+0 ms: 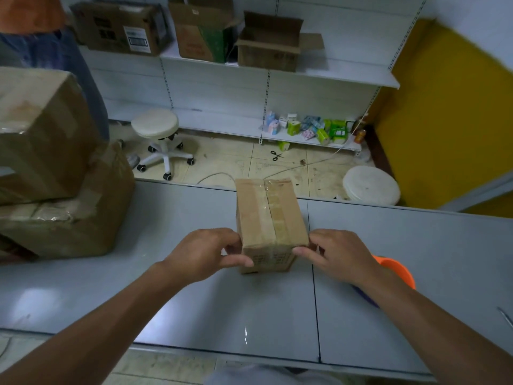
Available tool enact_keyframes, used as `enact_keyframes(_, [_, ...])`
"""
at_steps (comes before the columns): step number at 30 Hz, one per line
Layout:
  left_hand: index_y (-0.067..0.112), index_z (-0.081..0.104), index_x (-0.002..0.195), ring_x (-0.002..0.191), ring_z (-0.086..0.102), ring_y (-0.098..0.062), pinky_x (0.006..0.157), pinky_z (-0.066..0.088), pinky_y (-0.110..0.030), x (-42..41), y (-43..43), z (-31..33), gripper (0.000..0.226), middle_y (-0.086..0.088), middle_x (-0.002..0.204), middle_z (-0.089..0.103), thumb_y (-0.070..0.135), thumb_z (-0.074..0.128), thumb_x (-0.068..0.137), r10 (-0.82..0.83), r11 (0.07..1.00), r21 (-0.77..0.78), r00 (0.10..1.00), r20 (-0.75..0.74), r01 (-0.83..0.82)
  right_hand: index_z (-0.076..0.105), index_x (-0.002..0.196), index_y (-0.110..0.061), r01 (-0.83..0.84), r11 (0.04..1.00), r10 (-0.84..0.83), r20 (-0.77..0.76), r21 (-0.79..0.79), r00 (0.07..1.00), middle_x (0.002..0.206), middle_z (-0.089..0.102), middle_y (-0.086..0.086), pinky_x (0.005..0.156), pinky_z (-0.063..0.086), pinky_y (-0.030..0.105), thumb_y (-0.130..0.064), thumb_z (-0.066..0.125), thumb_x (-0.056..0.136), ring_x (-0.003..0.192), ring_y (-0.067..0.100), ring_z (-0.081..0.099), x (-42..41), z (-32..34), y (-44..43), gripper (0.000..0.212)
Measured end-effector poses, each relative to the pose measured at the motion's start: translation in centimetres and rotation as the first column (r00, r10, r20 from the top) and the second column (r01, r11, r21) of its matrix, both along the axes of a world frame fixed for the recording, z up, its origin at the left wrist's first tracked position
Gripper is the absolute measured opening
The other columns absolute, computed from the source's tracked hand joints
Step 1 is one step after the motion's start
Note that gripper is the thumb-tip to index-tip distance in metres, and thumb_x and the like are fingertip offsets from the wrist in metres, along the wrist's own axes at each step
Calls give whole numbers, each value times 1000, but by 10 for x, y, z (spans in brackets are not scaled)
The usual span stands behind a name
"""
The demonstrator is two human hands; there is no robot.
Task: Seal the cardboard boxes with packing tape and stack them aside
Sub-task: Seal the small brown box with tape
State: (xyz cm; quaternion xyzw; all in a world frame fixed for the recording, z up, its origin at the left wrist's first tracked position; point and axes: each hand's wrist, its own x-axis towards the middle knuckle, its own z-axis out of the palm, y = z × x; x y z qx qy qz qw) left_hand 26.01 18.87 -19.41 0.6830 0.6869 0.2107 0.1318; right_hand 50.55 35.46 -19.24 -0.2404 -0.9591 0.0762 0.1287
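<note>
A small brown cardboard box (268, 215) stands on the grey table (194, 287), with clear tape running along its top seam. My left hand (206, 252) grips its near left corner, thumb across the front face. My right hand (337, 252) grips the near right corner the same way. An orange and purple tape dispenser (398, 269) lies on the table behind my right wrist, mostly hidden. At the table's left end two larger taped boxes (55, 173) sit stacked one on the other.
Beyond the table are a white wheeled stool (155, 126), a white bucket lid (370, 184), scissors (276, 155) on the floor and a low shelf with small packets (311, 129). Open cartons (268, 44) stand on the upper shelf. A person (47, 43) stands at back left.
</note>
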Motion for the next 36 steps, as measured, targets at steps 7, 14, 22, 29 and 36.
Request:
enact_keyframes(7, [19, 75, 95, 79, 65, -8, 67, 53, -29, -16, 19, -10, 62, 8, 91, 72, 72, 43, 87, -212, 977, 44, 965, 157, 208, 58, 61, -20, -40, 991, 60, -157, 130, 986, 50, 54, -7, 43, 29, 19, -48, 47, 88, 44, 14, 53, -5, -14, 5, 40])
enact_keyframes(14, [33, 62, 105, 102, 58, 4, 93, 45, -24, 24, -8, -7, 72, 19, 107, 64, 91, 46, 65, 353, 934, -180, 723, 593, -309, 60, 61, -22, 31, 998, -24, -141, 46, 990, 53, 57, -7, 45, 28, 19, -58, 42, 88, 49, 15, 57, -2, -12, -6, 48])
enact_keyframes(22, [28, 60, 103, 91, 63, -11, 75, 49, -28, 55, 28, -1, 10, 5, 99, 67, 36, 56, 98, 466, 717, -197, 251, 848, -668, 45, 66, -26, 58, 977, -59, 2, -203, 998, 61, 55, -6, 54, 38, 31, -64, 38, 89, 63, 19, 58, -27, -1, -56, 45])
enact_keyframes(29, [22, 49, 136, 104, 58, -7, 77, 43, -11, 16, 40, 5, 37, 3, 124, 58, 28, 50, 100, 416, 894, -286, 400, 817, -346, 58, 82, -30, 266, 899, -405, -431, -348, 806, 80, 59, -13, 68, 41, 20, -53, 52, 87, 76, 1, 51, -27, 43, -13, 24])
enact_keyframes(36, [30, 13, 155, 147, 18, -14, 117, 22, -41, 35, 29, 21, 83, 7, 161, 18, 55, 58, 89, 624, 669, -141, 448, 640, -730, 21, 151, -34, 395, 641, -453, 92, -658, 887, 143, 46, -8, 99, 37, 34, -54, 59, 86, 129, 19, 46, -40, 36, -6, 78])
